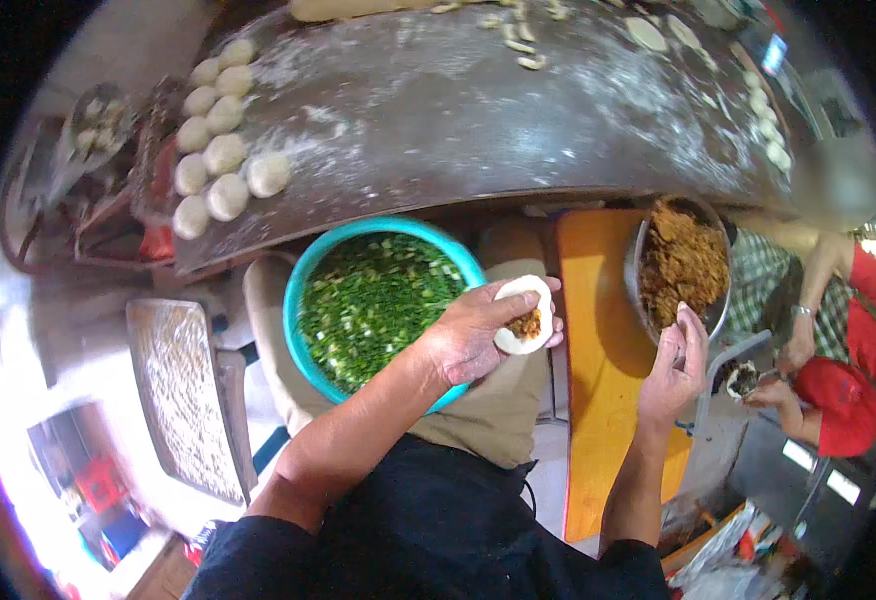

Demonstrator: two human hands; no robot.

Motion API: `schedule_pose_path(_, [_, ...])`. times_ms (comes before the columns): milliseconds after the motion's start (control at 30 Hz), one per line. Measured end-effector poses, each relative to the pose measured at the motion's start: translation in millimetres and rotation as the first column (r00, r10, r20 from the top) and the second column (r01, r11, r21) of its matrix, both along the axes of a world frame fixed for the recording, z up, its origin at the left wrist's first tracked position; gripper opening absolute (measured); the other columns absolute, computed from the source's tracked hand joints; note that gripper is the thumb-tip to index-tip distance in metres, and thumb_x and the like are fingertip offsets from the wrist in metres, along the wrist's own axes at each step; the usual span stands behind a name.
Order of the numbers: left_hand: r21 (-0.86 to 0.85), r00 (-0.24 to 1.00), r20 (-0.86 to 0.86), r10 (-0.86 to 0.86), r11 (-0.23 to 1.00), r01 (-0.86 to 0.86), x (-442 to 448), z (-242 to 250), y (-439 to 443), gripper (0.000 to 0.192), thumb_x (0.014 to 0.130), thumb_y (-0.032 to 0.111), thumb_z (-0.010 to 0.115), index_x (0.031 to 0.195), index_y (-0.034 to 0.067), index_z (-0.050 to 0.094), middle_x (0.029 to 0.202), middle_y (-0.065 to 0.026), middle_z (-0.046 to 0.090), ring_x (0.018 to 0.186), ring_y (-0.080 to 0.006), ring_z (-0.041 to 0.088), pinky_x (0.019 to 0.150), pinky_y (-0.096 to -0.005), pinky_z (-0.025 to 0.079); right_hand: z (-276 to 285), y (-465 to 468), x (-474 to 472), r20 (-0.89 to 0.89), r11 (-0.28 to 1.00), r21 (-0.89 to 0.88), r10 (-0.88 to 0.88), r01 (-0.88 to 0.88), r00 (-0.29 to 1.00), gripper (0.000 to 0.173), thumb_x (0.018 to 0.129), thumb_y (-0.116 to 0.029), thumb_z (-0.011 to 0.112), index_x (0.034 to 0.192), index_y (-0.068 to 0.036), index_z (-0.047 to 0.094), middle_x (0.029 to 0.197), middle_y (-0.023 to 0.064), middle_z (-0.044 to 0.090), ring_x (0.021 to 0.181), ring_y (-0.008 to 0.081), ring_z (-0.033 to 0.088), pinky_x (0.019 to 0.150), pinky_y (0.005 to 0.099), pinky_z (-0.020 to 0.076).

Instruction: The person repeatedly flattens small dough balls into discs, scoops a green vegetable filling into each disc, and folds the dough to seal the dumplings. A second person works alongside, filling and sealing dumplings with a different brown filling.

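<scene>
My left hand (475, 322) holds a round white dough wrapper (511, 343) over my lap, with the thumb pressed onto it. A small dab of brown filling (528, 325) lies in the middle of the wrapper. My right hand (674, 375) is at the near edge of a metal bowl (632, 274), its fingertips drawn together by the brown minced filling (684, 259) heaped inside. Whether those fingers pinch anything is unclear. On my lap, partly behind my left hand and forearm, rests a teal basin (293, 307) of chopped green onions (381, 300).
Finished round dough pieces (225, 154) stand in rows on the floured dark table (423, 112); dough strips (520, 45) lie farther back. An orange bench (595, 450) supports the bowl. A floured board (182, 390) is at left. At right, a person in red holds filled dough (743, 380).
</scene>
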State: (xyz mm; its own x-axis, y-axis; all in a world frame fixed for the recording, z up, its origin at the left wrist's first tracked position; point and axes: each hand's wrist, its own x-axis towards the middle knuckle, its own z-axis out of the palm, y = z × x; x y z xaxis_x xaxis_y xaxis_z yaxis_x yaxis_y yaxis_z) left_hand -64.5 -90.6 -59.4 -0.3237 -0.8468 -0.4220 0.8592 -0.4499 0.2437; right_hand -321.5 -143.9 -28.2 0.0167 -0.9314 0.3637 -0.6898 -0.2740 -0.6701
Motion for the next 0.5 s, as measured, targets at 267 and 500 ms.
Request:
schedule_pose_path(267, [-0.003, 0.9, 0.297, 0.319, 0.943, -0.333, 110, 20, 102, 0.033, 0.101, 0.01, 0.054, 0.131, -0.004, 0.054, 0.121, -0.0199, 0.064, 0.106, -0.0303, 0.067, 0.096, -0.0438, 0.057, -20, 35, 174, 0.224, 0.629, 0.432, 0.619, -0.646, 0.753, 0.035, 0.087, -0.015, 0.075, 0.116, 0.002, 0.068, 0.115, 0.0214, 0.069, 0.103, 0.0333, 0.069, 0.089, 0.0393, 0.055])
schedule_pose_path(500, [-0.059, 0.749, 0.387, 0.538, 0.825, -0.563, 166, 17, 148, 0.046, 0.102, 0.013, 0.054, 0.143, -0.004, 0.043, 0.123, -0.0184, 0.062, 0.115, -0.0302, 0.063, 0.102, -0.0467, 0.052, -59, 29, 301, -0.23, 0.418, 0.58, 0.907, -0.699, 0.352, 0.062, 0.086, -0.034, 0.076, 0.136, -0.003, 0.055, 0.143, 0.0317, 0.048, 0.13, 0.0474, 0.049, 0.111, 0.0502, 0.0412])
